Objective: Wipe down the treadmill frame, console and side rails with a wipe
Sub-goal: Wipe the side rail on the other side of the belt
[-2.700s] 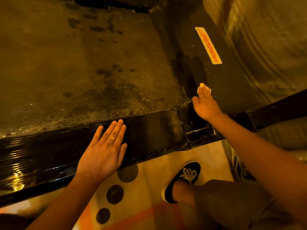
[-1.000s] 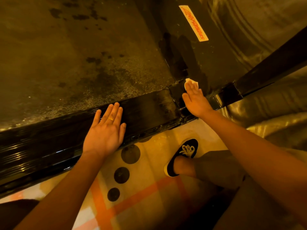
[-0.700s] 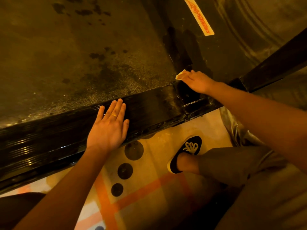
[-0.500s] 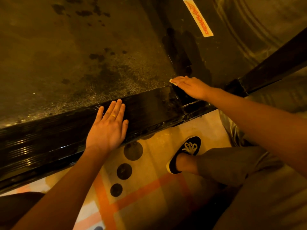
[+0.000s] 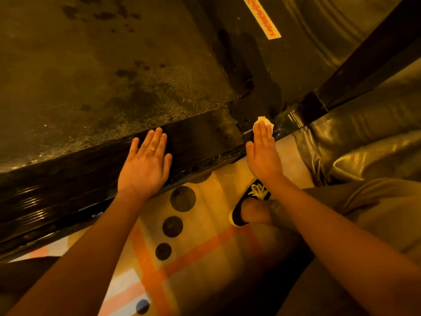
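Both hands lie flat. The right hand [image 5: 263,153] has swung back from the belt [image 5: 114,71] to the frame corner [image 5: 245,114], right of middle, its straight fingers pressing the wipe [image 5: 264,122]. The left hand [image 5: 145,163] stays on the side rail [image 5: 205,133]. The corner maybe still needs rubbing.

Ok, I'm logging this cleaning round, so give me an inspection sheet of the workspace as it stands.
Surface: treadmill belt carries dark blotches; black side rail looks glossy.
Job's things: wipe lies on the frame corner at the rail's end.
Clutter: nothing seen.
Hands: left hand rests flat on the side rail; right hand presses the wipe with straight fingers.
Cables: nothing seen.
Surroundings: floor with dark dots and orange stripes; black shoe; sticker on the frame.
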Demonstrator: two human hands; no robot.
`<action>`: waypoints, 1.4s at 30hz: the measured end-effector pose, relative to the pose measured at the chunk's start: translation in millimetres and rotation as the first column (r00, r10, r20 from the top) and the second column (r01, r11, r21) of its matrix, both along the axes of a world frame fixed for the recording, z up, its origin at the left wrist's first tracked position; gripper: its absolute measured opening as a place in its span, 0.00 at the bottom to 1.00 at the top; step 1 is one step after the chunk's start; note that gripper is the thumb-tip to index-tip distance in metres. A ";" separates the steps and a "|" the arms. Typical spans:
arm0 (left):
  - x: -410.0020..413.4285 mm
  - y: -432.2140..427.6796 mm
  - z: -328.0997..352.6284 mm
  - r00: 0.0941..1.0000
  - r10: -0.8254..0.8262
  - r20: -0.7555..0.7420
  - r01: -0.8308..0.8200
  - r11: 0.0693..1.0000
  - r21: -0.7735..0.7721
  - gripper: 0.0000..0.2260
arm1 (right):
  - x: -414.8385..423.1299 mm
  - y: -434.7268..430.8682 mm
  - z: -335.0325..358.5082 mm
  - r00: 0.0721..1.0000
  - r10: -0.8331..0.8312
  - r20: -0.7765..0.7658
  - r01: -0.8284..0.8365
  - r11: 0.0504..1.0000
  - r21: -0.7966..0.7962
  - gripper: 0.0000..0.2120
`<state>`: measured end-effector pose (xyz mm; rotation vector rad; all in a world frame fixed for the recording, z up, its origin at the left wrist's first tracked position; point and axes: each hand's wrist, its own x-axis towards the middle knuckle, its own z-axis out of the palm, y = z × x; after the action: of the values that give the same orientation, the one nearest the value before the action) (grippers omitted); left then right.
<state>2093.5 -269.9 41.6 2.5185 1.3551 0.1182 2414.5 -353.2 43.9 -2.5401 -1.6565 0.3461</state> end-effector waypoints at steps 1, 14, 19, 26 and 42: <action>-0.6 0.1 0.6 1.000 0.001 0.003 -0.001 1.000 -0.005 0.26 | 1.7 5.7 -3.0 0.998 -0.059 0.012 0.059 0.998 0.014 0.29; -11.0 -4.2 4.2 0.999 -0.012 -0.041 0.008 0.997 -0.075 0.27 | -19.0 3.2 4.7 0.994 -0.029 -0.103 0.037 0.996 0.080 0.27; -44.0 -20.9 0.2 0.999 0.004 -0.039 -0.007 0.998 -0.065 0.29 | 7.7 13.1 2.7 0.991 -0.088 -0.101 0.090 0.996 0.014 0.36; -89.7 -44.0 -1.3 0.994 0.099 -0.044 -0.102 0.993 -0.065 0.32 | -46.6 -24.5 -4.4 0.961 0.113 -0.254 -0.089 0.991 0.103 0.29; -124.8 -93.6 3.4 0.951 0.308 -0.033 -0.310 0.943 -0.120 0.27 | -93.2 -27.5 -17.3 0.871 -0.021 -0.492 0.143 0.966 0.213 0.38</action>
<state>1968.7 -363.5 45.1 2.1937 1.7001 0.0758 2321.3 -380.7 26.7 -2.1041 -1.3029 0.6659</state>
